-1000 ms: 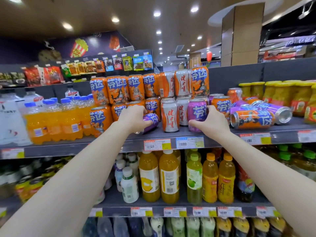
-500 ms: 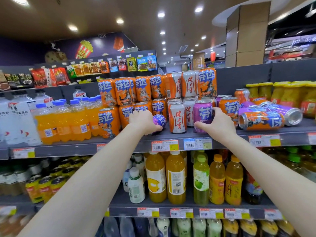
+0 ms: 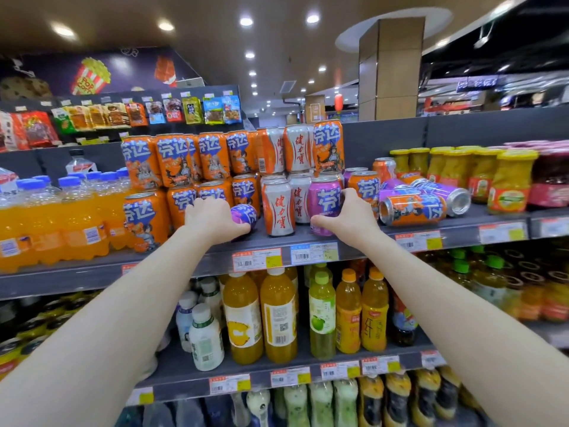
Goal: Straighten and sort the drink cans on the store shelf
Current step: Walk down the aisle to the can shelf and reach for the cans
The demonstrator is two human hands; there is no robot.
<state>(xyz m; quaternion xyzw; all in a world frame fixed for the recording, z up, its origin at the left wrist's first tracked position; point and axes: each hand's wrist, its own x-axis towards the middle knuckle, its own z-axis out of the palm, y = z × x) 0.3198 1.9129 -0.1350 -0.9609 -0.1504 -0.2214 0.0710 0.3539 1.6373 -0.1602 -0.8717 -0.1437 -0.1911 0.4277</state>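
Store aisle, grey shelf (image 3: 215, 263) crowded with cans. Left hand (image 3: 212, 221) wrapped over tipped purple can (image 3: 244, 215) lying at shelf front; right hand (image 3: 345, 221) clamped round upright purple can (image 3: 324, 201) beside white cans (image 3: 278, 208). More toppled cans (image 3: 412, 209) to the right. Likely full, weighty, rigid but dentable, slick-walled; best gripped mid-body, set down square.

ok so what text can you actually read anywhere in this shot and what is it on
"POP CORN": on the popcorn box picture on the wall sign at upper left.
"芬达": on the orange cans and on the upright purple can in the right hand.
"健力寶": down the white and orange can.
Too small or blurred: shelf price tags, bottle labels, snack packets, and the tilted purple can in the left hand.
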